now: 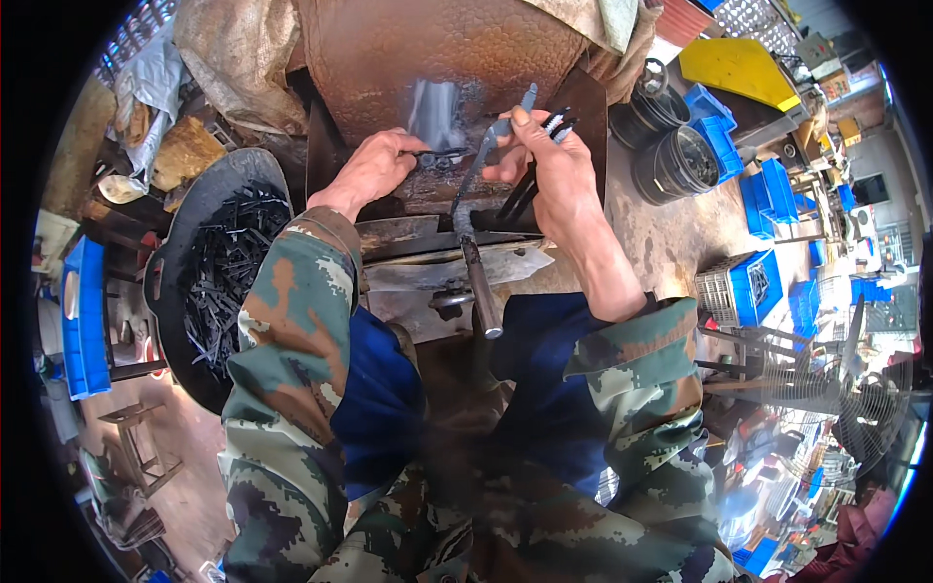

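Observation:
My left hand point(371, 169) pinches a small dark metal piece point(440, 154) in front of a pale, blurred strip point(434, 109) at the mouth of a rusty brown housing point(428, 39). My right hand point(559, 170) is closed around several slim dark metal strips point(523, 194), whose ends stick out above and below the fingers. Between the hands rises a bent grey metal bar point(478, 170), near the right fingertips; whether they touch it, I cannot tell. Below that bar a metal rod point(478, 287) points toward me.
On the left stands a black basin point(160, 277) heaped with dark metal strips point(228, 277). Black buckets point(671, 165) and blue crates point(768, 199) are at the right. A caged fan point(865, 408) stands farther right, and sacking point(238, 58) drapes the housing.

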Tool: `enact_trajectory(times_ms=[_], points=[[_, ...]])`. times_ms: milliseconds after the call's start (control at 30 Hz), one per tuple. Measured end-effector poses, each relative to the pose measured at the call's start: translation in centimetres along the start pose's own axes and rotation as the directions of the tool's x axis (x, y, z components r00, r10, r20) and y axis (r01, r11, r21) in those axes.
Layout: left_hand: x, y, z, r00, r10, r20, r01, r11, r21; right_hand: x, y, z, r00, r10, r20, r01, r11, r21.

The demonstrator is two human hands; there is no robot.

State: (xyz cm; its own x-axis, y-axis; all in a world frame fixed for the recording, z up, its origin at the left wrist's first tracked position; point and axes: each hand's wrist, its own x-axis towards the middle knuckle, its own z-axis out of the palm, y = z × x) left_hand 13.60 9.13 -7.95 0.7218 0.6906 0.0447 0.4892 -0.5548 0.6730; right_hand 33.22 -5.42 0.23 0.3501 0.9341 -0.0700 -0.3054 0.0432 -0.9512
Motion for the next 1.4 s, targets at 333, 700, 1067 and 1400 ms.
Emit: enact_trajectory(times_ms=[333, 700, 1067, 1400], points=[[0.3, 5.4, -1.8, 0.995, -0.080, -0.063, 0.087, 0.989, 0.120, -0.2, -2.4, -1.9, 0.977, 0.157, -0.147, -0.117, 0.961, 0.250], [-9.7, 29.7, -0.9, 0.533, 0.799, -0.278, -0.134, -0.245, -0.960, -7.0, -2.2, -3.5, 0.950, 0.219, 0.223, -0.042, 0.797, -0.603], [-11.9, 35.5, 4.5, 0.332, 0.489, -0.806, -0.058, -0.843, -0.535, -9.3, 1.0, -4.4, 0.713, 0.093, 0.695, 0.608, 0.410, -0.680], [-8.2, 31.9, 3.3, 0.415, 0.424, -0.805, -0.043, -0.874, -0.483, -8.8, 0.2, -4.1, 0.703, 0.109, 0.702, 0.584, 0.475, -0.658]])
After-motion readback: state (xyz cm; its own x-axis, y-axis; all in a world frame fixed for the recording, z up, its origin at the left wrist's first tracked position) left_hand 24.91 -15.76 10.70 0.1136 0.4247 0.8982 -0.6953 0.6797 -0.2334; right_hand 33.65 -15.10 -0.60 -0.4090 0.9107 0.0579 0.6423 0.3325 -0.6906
